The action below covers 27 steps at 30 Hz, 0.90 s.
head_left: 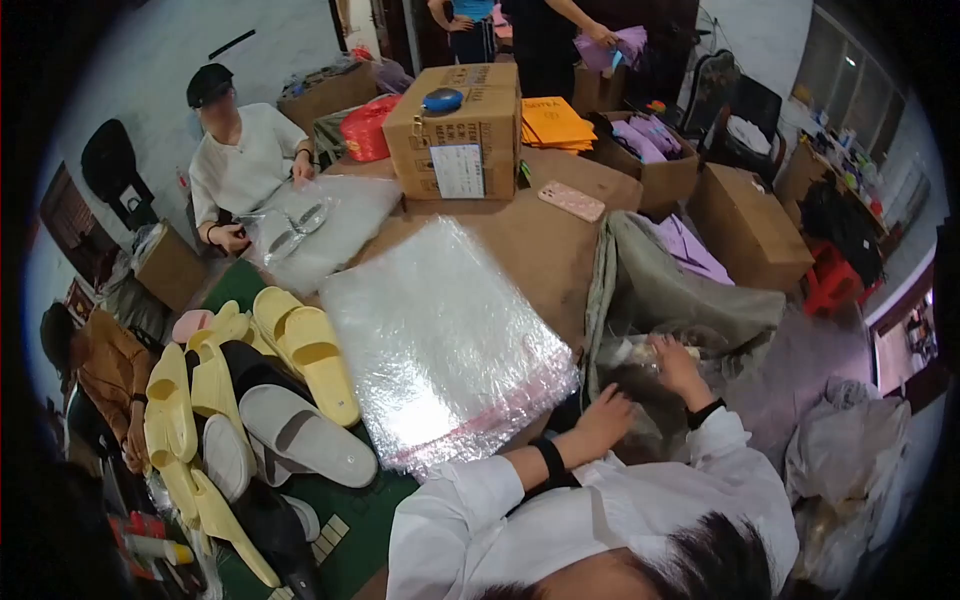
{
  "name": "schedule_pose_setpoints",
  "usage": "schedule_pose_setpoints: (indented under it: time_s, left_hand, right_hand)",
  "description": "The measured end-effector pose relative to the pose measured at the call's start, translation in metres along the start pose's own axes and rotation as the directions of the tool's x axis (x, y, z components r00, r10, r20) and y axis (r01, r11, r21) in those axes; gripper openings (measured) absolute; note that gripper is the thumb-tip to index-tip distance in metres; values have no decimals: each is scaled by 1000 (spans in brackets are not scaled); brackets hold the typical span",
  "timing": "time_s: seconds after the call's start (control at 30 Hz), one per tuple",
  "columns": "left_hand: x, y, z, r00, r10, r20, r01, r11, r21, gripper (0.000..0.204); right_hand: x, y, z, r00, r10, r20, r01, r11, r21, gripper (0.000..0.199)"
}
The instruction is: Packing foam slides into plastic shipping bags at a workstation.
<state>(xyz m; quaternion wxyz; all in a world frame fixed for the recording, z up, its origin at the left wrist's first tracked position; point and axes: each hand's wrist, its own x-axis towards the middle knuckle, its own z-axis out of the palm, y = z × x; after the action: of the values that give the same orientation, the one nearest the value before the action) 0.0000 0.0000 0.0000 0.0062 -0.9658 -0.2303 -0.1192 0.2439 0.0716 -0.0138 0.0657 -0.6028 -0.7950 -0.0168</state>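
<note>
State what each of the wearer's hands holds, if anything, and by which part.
It cannot be told: the right hand is at clear plastic in the grey sack, the left hand near it, but no grip shows clearly.

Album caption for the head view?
Left hand and right hand at a cloth sack, near clear plastic bags and yellow slide sandals.

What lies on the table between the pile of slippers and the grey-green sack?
In the head view, a flat stack of clear plastic bags lies between the slippers and the sack, with some brown tabletop showing.
</note>
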Motion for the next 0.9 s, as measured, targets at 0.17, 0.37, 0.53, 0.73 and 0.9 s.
schedule_pose_setpoints:
  time_s: [0.17, 0.37, 0.53, 0.73, 0.9]
  left_hand:
    - [-23, -7, -22, 921, -41, 386, 61, 997, -38, 16]
    - [-16, 0, -52, 971, 226, 78, -210, 962, -177, 7]
    - [-19, 1, -55, 977, 171, 128, -143, 969, -202, 6]
    - [-13, 5, -53, 995, 70, 65, -60, 987, -146, 15]
    - [-42, -1, -49, 985, -116, 130, 131, 985, -114, 38]
  right_hand:
    - [-1, -49, -57, 996, -85, -13, 85, 962, 258, 42]
    - [8, -69, -38, 959, -255, -122, 280, 915, 291, 43]
    - [21, -26, -4, 990, 52, 128, -60, 996, 59, 51]
    - [8, 29, 10, 889, 183, 420, -192, 981, -22, 39]
    - [-4, -116, -91, 973, 69, 222, -54, 996, -74, 67]
